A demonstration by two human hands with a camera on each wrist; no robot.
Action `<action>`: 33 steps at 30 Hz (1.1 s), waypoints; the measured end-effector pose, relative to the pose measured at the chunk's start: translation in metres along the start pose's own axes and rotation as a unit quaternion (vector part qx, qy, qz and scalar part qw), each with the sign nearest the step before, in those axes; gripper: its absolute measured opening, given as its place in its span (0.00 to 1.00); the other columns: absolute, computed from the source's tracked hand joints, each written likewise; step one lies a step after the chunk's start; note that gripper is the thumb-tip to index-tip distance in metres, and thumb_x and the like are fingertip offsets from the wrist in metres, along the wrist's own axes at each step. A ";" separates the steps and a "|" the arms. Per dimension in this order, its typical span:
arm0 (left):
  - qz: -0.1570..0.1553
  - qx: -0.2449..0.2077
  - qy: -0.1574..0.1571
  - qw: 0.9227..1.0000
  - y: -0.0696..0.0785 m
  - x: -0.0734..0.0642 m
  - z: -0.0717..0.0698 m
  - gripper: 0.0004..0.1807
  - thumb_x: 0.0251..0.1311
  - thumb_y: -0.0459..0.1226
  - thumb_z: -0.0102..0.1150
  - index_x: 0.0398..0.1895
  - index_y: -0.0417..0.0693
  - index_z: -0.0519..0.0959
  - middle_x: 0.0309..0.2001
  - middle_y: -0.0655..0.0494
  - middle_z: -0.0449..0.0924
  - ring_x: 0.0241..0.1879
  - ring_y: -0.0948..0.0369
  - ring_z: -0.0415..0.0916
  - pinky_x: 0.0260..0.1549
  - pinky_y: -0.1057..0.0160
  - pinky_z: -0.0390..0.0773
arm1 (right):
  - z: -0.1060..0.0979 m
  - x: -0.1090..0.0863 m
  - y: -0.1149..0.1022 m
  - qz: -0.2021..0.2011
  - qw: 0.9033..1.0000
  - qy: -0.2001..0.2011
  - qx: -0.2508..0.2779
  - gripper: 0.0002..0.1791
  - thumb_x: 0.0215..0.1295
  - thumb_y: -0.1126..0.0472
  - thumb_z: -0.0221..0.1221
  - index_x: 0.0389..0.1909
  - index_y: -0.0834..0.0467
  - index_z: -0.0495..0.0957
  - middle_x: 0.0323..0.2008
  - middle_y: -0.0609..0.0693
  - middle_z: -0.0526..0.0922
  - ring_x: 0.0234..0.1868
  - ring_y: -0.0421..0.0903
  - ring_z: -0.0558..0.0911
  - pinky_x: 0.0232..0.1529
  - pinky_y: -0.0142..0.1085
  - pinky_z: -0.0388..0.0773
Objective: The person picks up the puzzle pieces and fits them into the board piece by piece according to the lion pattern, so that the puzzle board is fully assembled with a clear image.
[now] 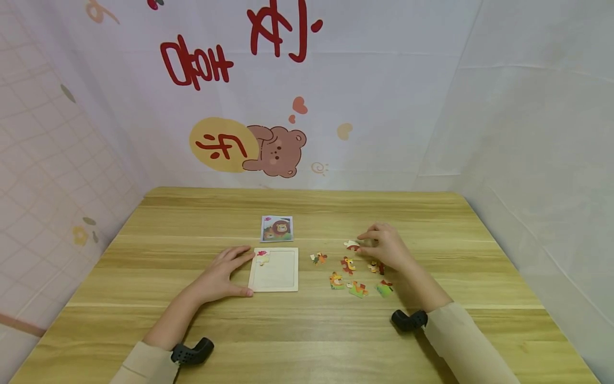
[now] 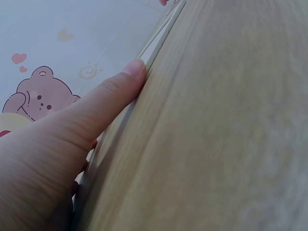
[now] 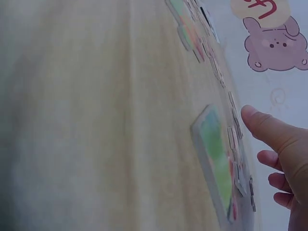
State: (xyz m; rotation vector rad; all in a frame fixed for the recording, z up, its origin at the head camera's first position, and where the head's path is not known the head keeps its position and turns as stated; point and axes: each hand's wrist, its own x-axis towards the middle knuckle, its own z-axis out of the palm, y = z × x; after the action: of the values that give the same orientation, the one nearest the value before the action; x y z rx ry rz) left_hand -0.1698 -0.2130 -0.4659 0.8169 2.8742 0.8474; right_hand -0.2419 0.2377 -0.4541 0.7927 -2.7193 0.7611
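Observation:
A square puzzle tray (image 1: 274,292) lies on the table with one piece (image 1: 262,257), bearing a pink shape, in its upper left corner. My left hand (image 1: 218,277) rests at the tray's left side, thumb and fingers spread, the straight thumb touching its lower left corner. In the left wrist view the thumb (image 2: 110,101) lies against the tray's thin edge. My right hand (image 1: 386,248) reaches over the loose pieces, thumb and forefinger parted beside a white-and-brown puzzle piece (image 1: 352,245). The right wrist view shows the thumb (image 3: 267,127) apart from the other fingers.
Several loose puzzle pieces, among them an orange lion piece (image 1: 336,281) and a green piece (image 1: 384,288), lie right of the tray. Behind the tray is a lion picture card (image 1: 276,229). A printed cloth (image 1: 374,106) hangs behind the wooden table (image 1: 307,336).

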 end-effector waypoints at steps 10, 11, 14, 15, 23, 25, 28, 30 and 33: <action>0.000 0.000 0.001 1.000 -0.001 0.000 0.001 0.55 0.40 0.66 0.67 0.70 0.47 0.65 0.71 0.47 0.56 0.69 0.45 0.48 0.60 0.36 0.53 | 0.003 0.001 0.006 0.018 0.999 -0.026 -0.006 0.16 0.49 0.52 0.73 0.39 0.54 0.87 0.35 0.48 0.79 0.37 0.48 0.73 0.37 0.41 0.68; 0.001 0.001 0.001 1.000 -0.001 0.000 0.001 0.55 0.40 0.66 0.67 0.70 0.47 0.65 0.71 0.47 0.56 0.69 0.45 0.48 0.60 0.36 0.53 | 0.004 0.001 0.006 0.020 0.999 -0.028 -0.004 0.16 0.50 0.52 0.73 0.39 0.54 0.87 0.35 0.48 0.79 0.37 0.47 0.73 0.37 0.41 0.68; 0.001 0.002 0.002 1.000 -0.001 0.001 0.001 0.55 0.40 0.66 0.67 0.70 0.47 0.65 0.71 0.47 0.56 0.69 0.45 0.48 0.60 0.36 0.53 | 0.004 0.002 0.005 0.025 0.999 -0.033 0.000 0.14 0.51 0.52 0.73 0.38 0.53 0.87 0.35 0.47 0.79 0.36 0.47 0.73 0.36 0.40 0.68; 0.001 0.003 0.002 1.000 -0.001 0.001 0.001 0.55 0.40 0.66 0.67 0.70 0.47 0.65 0.71 0.47 0.56 0.69 0.45 0.48 0.60 0.36 0.53 | 0.005 0.002 0.004 0.026 0.999 -0.033 0.002 0.14 0.51 0.53 0.72 0.38 0.53 0.88 0.35 0.47 0.79 0.36 0.47 0.73 0.36 0.40 0.68; -0.001 0.004 0.002 1.000 -0.001 0.000 0.001 0.55 0.40 0.66 0.68 0.70 0.47 0.65 0.71 0.47 0.56 0.69 0.45 0.48 0.60 0.36 0.53 | 0.008 0.003 0.003 0.021 0.999 -0.031 0.007 0.13 0.51 0.55 0.73 0.37 0.55 0.87 0.35 0.48 0.79 0.37 0.48 0.73 0.37 0.41 0.67; -0.001 0.003 0.002 1.000 -0.001 0.000 0.001 0.55 0.40 0.66 0.68 0.70 0.47 0.65 0.71 0.47 0.56 0.69 0.45 0.48 0.60 0.36 0.53 | 0.008 0.003 0.003 0.019 0.999 -0.029 0.007 0.13 0.51 0.56 0.73 0.37 0.55 0.87 0.35 0.48 0.79 0.37 0.48 0.73 0.37 0.42 0.67; -0.001 0.002 0.002 1.000 0.000 0.000 0.002 0.55 0.40 0.66 0.68 0.70 0.47 0.65 0.71 0.47 0.56 0.69 0.45 0.48 0.60 0.36 0.53 | 0.009 0.002 0.002 0.020 0.999 -0.027 0.009 0.12 0.51 0.55 0.72 0.37 0.55 0.87 0.35 0.48 0.79 0.38 0.48 0.73 0.38 0.42 0.67; -0.001 0.001 0.003 1.000 0.000 0.000 0.002 0.55 0.40 0.65 0.68 0.70 0.47 0.65 0.71 0.47 0.56 0.69 0.45 0.48 0.60 0.36 0.53 | 0.009 0.002 0.002 0.020 0.999 -0.027 0.009 0.13 0.52 0.54 0.72 0.37 0.55 0.87 0.35 0.47 0.79 0.38 0.47 0.72 0.37 0.42 0.67; -0.002 0.001 0.004 1.000 -0.001 0.000 0.002 0.54 0.40 0.65 0.68 0.70 0.47 0.65 0.71 0.47 0.57 0.69 0.45 0.48 0.60 0.36 0.53 | 0.009 0.002 0.001 0.021 0.999 -0.027 0.005 0.15 0.51 0.51 0.72 0.38 0.55 0.87 0.35 0.47 0.79 0.38 0.47 0.72 0.37 0.41 0.68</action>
State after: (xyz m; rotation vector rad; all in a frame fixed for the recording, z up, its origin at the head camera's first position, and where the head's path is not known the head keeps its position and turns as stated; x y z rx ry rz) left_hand -0.1699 -0.2122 -0.4683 0.8097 2.8830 0.8504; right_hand -0.2446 0.2328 -0.4620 0.7726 -2.7899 0.7721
